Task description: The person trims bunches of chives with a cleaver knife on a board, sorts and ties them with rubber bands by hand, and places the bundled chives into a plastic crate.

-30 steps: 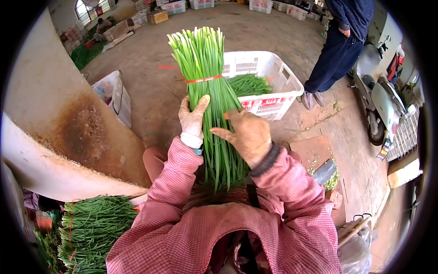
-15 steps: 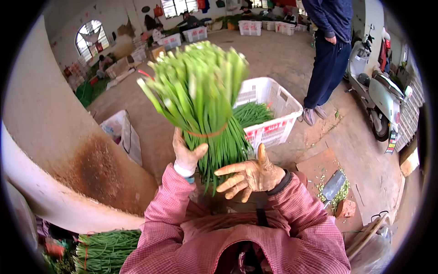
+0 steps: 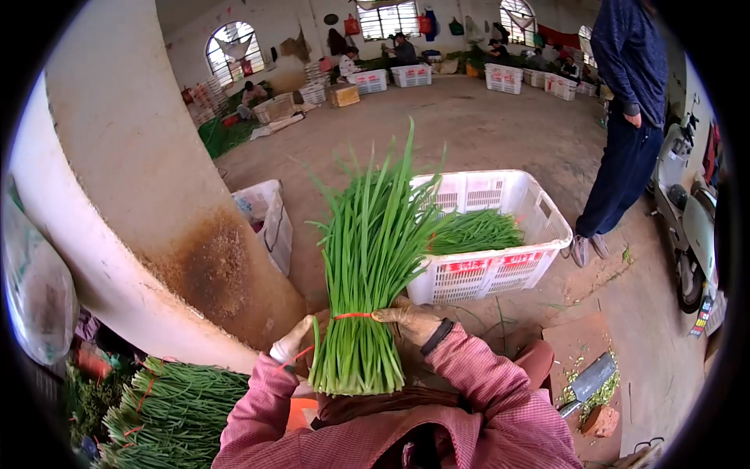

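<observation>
A thick bundle of long green stalks (image 3: 367,242) stands upright in front of my body, leafy tips up and cut ends down, with a red band (image 3: 353,315) round its lower part. My gloved right hand (image 3: 410,319) grips its right side at the band, the thumb in front. On the left, my gloved left hand (image 3: 294,341) is closed beside the lower stalks, a loose red strand running by it; its fingers are partly hidden. Behind the bundle, a white crate (image 3: 500,270) holds more green stalks (image 3: 480,232).
Tied green bundles (image 3: 183,414) lie at lower left beside a stained pillar (image 3: 211,266). At right are a cleaver (image 3: 591,379) and brick (image 3: 601,421) on a board (image 3: 574,340), a standing person (image 3: 625,148) and a scooter (image 3: 687,227). Other people sit by crates far back.
The bundle has flipped over: its pale cut ends now point down and its leafy tips up. My right hand has closed on its side. The view has tilted up and left.
</observation>
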Available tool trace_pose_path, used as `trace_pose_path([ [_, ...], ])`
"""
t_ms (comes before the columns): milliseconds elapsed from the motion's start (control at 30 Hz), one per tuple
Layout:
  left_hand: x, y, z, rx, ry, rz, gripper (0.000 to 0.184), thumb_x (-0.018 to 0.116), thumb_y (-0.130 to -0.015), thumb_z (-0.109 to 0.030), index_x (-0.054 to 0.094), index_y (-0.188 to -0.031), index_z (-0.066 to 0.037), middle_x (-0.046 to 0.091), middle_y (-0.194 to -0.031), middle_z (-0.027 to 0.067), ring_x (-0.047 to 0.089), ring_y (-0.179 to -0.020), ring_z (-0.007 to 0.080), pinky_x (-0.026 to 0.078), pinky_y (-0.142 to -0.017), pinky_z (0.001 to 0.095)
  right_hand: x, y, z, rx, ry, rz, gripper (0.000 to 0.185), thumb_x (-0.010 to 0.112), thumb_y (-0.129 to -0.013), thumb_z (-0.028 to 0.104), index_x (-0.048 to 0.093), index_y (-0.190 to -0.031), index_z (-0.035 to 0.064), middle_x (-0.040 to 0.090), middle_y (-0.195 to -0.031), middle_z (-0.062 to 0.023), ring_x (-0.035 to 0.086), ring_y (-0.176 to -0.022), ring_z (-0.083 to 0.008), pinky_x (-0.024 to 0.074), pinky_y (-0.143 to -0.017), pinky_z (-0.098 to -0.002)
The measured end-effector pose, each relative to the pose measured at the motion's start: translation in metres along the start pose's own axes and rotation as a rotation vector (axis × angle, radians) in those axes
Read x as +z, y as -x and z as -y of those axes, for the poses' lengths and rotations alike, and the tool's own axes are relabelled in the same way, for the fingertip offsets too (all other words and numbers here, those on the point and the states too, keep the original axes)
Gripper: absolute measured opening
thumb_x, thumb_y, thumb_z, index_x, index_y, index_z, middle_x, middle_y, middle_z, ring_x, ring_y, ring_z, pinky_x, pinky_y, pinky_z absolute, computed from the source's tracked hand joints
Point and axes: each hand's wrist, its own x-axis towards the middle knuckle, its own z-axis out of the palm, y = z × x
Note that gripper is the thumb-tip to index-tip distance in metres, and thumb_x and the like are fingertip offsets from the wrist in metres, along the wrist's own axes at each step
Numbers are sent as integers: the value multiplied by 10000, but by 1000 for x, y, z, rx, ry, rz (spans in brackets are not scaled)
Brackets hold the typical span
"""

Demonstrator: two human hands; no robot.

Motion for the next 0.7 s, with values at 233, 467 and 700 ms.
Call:
trace_pose_path([
  [233, -53, -32, -45, -87, 337, 69, 619, 523, -788, -493, 434, -1208, -47, 518, -1147, 123, 531, -996, 239, 439, -863, 376, 41, -51, -97, 7, -162, 90, 508, 698, -702, 82, 453, -1143, 25, 540, -1082, -63, 528, -982, -198, 451, -830, -308],
  [467, -33, 25, -12, -372, -60, -228, 495, 706, -686, -156, 513, -1107, 17, 604, -996, 112, 588, -894, 215, 474, -816, 331, -5, -32, -103, 215, -573, -413, 475, 698, -719, 220, 482, -1123, 92, 528, -1114, -73, 510, -1005, -244, 432, -842, -422],
  [700, -12, 40, 81, -339, -157, -156, 624, 736, -627, -118, 463, -1180, -22, 558, -1047, 53, 519, -940, 178, 412, -837, 292, -145, 82, -77, -64, -388, -951, 264, 682, -699, 125, 571, -938, 124, 599, -823, -28, 556, -711, -197, 464, -638, -355],
])
